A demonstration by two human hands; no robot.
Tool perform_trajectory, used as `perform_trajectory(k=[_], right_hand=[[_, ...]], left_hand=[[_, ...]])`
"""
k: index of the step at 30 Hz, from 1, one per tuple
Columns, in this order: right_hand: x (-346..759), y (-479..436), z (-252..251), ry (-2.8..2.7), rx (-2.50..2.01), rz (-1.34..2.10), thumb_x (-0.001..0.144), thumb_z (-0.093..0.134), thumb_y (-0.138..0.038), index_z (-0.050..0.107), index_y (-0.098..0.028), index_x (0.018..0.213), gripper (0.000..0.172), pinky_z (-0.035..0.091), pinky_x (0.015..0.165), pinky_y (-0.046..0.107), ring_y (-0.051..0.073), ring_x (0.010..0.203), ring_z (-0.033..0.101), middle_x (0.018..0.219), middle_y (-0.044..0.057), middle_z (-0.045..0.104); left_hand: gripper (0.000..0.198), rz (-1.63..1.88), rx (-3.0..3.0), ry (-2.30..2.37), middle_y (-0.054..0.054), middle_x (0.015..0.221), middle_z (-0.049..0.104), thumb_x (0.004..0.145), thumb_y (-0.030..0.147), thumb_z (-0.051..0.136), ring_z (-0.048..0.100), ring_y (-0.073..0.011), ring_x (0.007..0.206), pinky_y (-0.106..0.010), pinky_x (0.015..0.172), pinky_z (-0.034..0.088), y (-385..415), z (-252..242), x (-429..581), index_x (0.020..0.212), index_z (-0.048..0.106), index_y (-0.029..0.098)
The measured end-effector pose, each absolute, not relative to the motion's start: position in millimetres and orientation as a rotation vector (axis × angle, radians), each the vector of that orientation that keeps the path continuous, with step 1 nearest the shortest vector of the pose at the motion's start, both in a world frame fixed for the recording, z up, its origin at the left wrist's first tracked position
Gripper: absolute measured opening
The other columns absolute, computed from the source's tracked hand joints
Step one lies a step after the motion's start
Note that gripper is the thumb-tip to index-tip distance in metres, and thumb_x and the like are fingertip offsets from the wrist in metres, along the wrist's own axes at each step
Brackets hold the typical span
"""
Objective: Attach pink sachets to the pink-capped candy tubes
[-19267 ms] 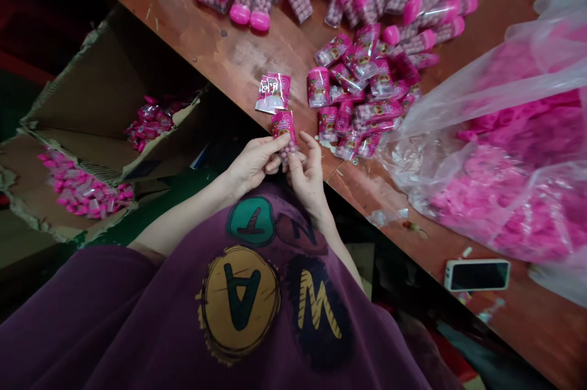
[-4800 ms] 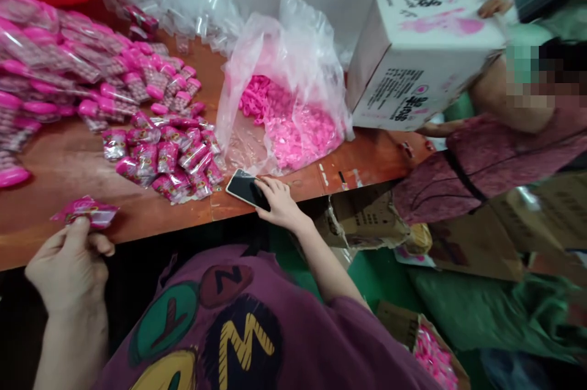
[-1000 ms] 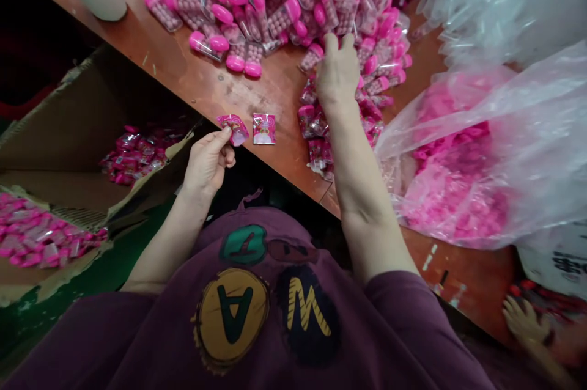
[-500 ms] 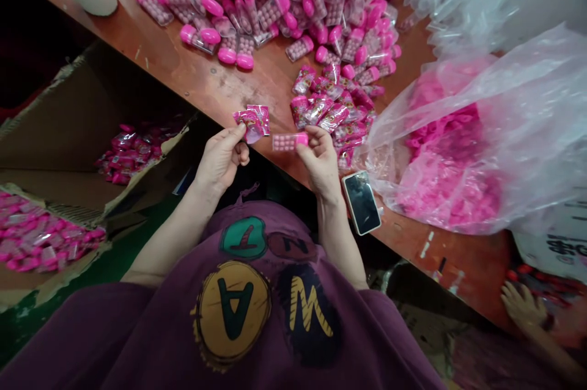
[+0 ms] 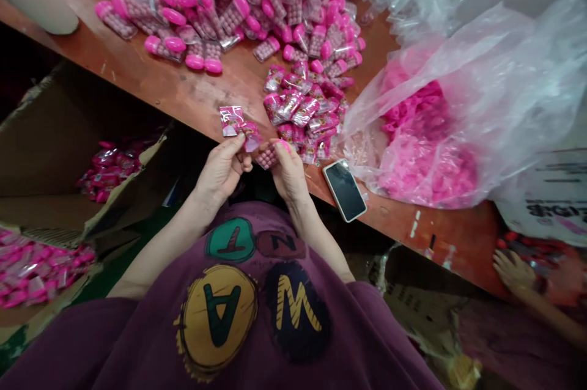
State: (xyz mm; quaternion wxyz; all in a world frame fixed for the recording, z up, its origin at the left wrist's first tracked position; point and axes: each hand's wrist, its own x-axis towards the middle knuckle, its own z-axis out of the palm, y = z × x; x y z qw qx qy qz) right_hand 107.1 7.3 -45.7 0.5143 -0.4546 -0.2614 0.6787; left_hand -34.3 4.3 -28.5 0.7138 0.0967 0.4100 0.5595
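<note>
Both hands meet at the table edge, left hand (image 5: 223,167) pinching a sleeve (image 5: 250,135), right hand (image 5: 287,171) a tube (image 5: 268,156).

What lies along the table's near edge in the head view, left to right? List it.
Cardboard box → left hand holding a wrapper → right hand holding a candy tube → phone → plastic bag of pink caps.

Pink candy tube (image 5: 267,158) beside wrapper (image 5: 250,135)
</note>
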Motion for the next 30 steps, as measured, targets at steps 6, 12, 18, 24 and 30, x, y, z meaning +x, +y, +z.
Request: perform_trajectory(k=[6,12,18,24,30], right_hand=[[122,1,-44,-0.569,-1.034,1.707,0.072,0.087,-0.057,0.053,-0.026,0.089,0.049,0.045,0.049,0.022,0.008,0.054,0.055,0.068,-0.010,0.060],[125,-8,-52,-0.804,-1.057,1.643,0.070,0.088,-0.060,0.058,-0.025,0.091,0.050,0.036,0.047,0.020,0.006,0.049,0.045,0.056,-0.014,0.052],[135,-13,-48,-0.804,-1.139,1.510,0.071,0.089,-0.047,0.061,-0.026,0.097,0.044,0.040,0.051,0.022,0.006,0.054,0.049,0.069,-0.011,0.060],[139,-6,-44,-0.717,-1.137,1.498,0.073,0.087,-0.039,0.059,-0.025,0.102,0.043,0.038,0.049,0.022,0.006,0.051,0.049,0.076,-0.009,0.064],[139,-5,-35,-0.705,-1.222,1.442,0.081,0.078,-0.041,0.047,-0.029,0.113,0.046,0.032,0.040,0.022,0.006,0.044,0.048,0.084,-0.009,0.070]], left_hand=[[0.025,1.196,0.417,1.099,0.002,0.058,0.061,0.083,0.029,0.086,0.053,-0.0078,0.048,-0.021,0.046,0.044,-4,-31,-39,0.071,0.067,0.019],[0.020,1.146,0.559,1.184,0.004,0.056,0.064,0.086,0.026,0.084,0.055,-0.0085,0.049,-0.021,0.047,0.045,-13,-36,-26,0.072,0.071,0.019],[0.016,1.073,0.547,1.200,0.000,0.053,0.063,0.086,0.021,0.077,0.054,-0.0092,0.046,-0.020,0.045,0.042,-14,-33,-16,0.071,0.073,0.015],[0.021,1.119,0.509,1.173,0.001,0.053,0.061,0.074,0.029,0.088,0.052,-0.0079,0.046,-0.018,0.046,0.041,-7,-36,-10,0.073,0.073,0.014],[0.028,1.151,0.368,1.124,-0.001,0.058,0.062,0.078,0.032,0.086,0.051,-0.0074,0.043,-0.021,0.042,0.037,-3,-31,-8,0.067,0.068,0.013]])
